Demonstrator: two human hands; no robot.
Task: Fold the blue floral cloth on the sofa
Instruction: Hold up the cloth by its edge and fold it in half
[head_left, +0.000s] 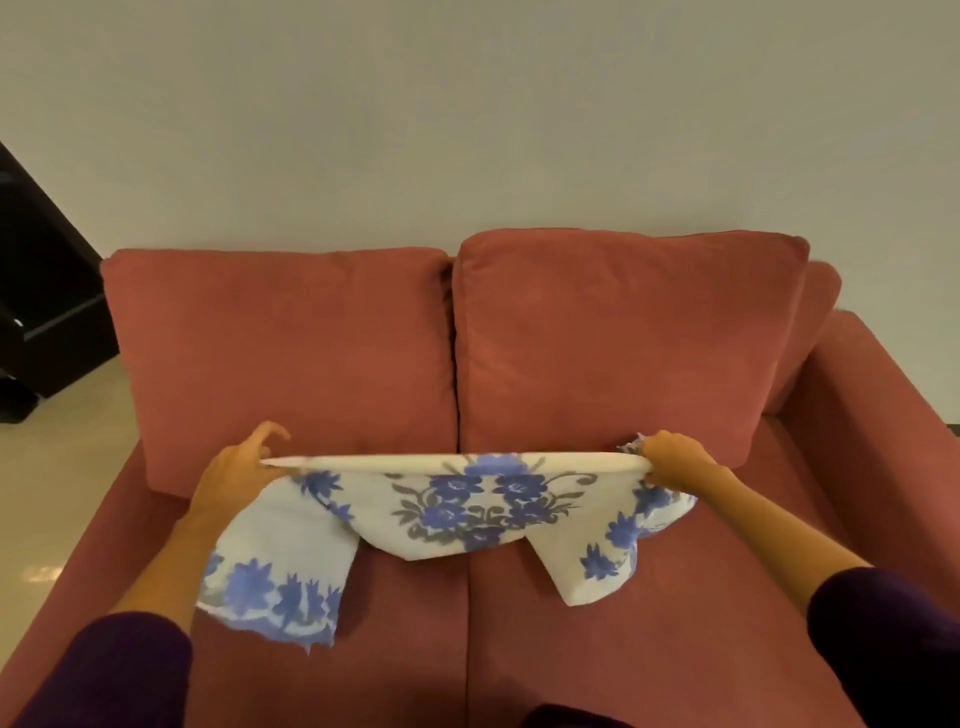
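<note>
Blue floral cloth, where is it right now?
Head view, centre: the blue floral cloth is stretched between the left hand and right hand, hanging over the red sofa.

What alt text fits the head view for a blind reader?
A left hand and a right hand pinch the top edge of a white cloth with blue flowers, stretched taut over a red fabric sofa; its corners hang down.

Reaching forward with left arm (171, 561) and right arm (779, 525), wide apart. Pinching one end of the blue floral cloth (467, 501) with the left hand (236, 467), one finger lifted. Gripping the other end in the curled right hand (675, 460).
</note>
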